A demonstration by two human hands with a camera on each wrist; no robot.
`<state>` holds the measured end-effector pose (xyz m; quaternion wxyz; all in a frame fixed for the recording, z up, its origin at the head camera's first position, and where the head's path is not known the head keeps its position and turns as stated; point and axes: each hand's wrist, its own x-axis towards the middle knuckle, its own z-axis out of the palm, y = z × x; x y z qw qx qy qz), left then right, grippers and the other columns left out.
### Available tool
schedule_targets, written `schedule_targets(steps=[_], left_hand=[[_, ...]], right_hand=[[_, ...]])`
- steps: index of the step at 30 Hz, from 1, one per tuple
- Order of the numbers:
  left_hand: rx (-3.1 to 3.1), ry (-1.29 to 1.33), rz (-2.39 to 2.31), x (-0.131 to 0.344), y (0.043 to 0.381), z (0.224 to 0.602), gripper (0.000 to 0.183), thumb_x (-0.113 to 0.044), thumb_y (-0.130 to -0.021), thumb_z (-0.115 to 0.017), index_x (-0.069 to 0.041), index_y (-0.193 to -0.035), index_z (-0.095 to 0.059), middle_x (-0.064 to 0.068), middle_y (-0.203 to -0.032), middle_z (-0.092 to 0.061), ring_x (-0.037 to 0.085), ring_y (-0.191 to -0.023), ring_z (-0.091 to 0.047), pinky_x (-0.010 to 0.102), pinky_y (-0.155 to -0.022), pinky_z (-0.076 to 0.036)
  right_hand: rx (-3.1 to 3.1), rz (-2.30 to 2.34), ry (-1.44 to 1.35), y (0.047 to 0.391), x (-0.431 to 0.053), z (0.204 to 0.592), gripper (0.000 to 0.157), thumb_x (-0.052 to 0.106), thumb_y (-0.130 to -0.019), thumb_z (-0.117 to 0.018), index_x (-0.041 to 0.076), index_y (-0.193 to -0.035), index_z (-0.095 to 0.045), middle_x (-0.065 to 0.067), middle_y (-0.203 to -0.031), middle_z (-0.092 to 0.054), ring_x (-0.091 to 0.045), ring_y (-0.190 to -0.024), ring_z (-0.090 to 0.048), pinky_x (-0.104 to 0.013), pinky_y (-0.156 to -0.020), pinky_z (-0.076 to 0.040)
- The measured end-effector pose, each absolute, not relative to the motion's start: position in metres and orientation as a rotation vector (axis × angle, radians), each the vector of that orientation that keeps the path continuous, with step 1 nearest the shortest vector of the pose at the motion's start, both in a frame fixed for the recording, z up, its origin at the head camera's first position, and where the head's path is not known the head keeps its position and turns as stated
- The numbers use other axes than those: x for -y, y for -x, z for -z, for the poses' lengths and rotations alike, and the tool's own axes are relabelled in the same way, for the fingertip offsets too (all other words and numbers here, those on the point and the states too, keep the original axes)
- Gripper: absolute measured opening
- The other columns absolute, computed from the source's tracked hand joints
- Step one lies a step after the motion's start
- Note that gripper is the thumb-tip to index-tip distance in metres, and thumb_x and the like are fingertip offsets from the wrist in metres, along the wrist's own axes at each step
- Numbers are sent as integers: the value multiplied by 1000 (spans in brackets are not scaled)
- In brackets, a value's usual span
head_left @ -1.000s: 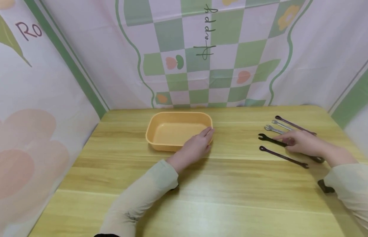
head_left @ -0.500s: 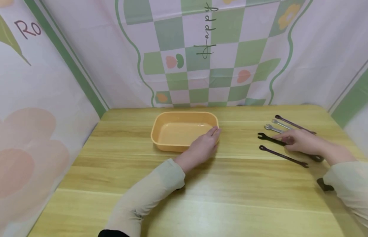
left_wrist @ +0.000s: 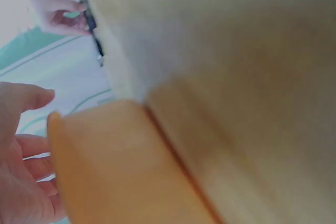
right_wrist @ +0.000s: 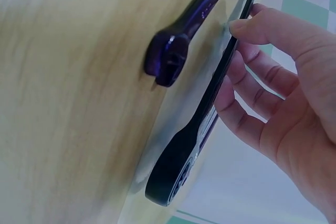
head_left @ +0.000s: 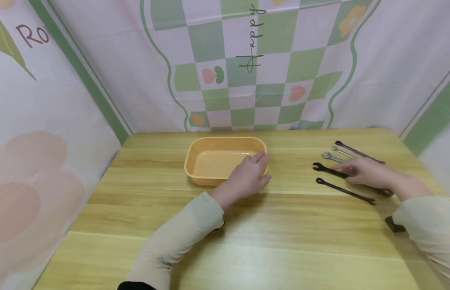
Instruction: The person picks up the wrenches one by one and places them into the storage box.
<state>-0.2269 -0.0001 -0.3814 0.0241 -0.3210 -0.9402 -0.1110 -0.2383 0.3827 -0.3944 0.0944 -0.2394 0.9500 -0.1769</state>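
Note:
A yellow plastic basin [head_left: 226, 137] stands on the table, left of the wrenches. My left hand [head_left: 244, 177] is at its right end, fingers over the rim. In the left wrist view the thumb of that left hand [left_wrist: 23, 166] stands off the basin's wall [left_wrist: 121, 161], with the fingers inside. At the right, my right hand [head_left: 371, 173] pinches a large black combination wrench [head_left: 333, 172] by its shank. The right wrist view shows thumb and fingertips on the black wrench [right_wrist: 210, 95], its ring end slightly above the table.
A dark purple wrench [head_left: 346, 191] lies nearer me than the black one. Beyond it lie a silver wrench [head_left: 330, 157], a smaller silver wrench [head_left: 341, 151] and another dark purple wrench [head_left: 359, 152]. A patterned curtain [head_left: 243, 96] hangs behind the wooden table [head_left: 283, 241].
The basin slid to the right with my left hand, then stopped. My left thumb has since spread away from its wall. The black wrench in my right hand has shifted slightly left.

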Motion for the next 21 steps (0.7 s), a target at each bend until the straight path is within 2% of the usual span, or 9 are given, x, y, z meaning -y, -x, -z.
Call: schedule_targets(steps=[5, 9, 17, 21], left_hand=[[2875, 955, 401, 16, 233, 371, 67, -38, -103, -63, -8, -158, -40, 9, -160, -41, 34, -138, -49, 44, -105, -49], [2889, 907, 476, 33, 237, 366, 66, -38, -103, -63, -11, -158, -41, 8, -161, -40, 32, -140, -47, 46, -105, -49], [2834, 881, 536, 64, 243, 360, 66, -36, -102, -65, -8, -157, -42, 10, -160, -42, 33, -141, -46, 48, -109, -45], [2813, 868, 515, 80, 244, 359, 66, -36, -101, -66, -8, -156, -43, 9, -159, -44, 32, -141, -46, 53, -105, -47]], right_hand=[[-2821, 516, 727, 238, -380, 392, 48, -4, -82, -78, -3, -128, -68, -17, -111, -71, -29, -96, -68, -38, -78, -58], [-2825, 498, 718, 240, -380, 390, 49, -4, -81, -78, -3, -129, -68, -13, -107, -71, -24, -92, -66, -40, -76, -58], [-2814, 529, 689, 243, -376, 385, 50, -5, -82, -75, -2, -131, -68, -4, -102, -68, -15, -87, -60, -30, -72, -54], [-2798, 542, 695, 244, -373, 382, 51, -6, -82, -74, -1, -133, -67, -2, -102, -67, -13, -85, -58, -27, -69, -53]])
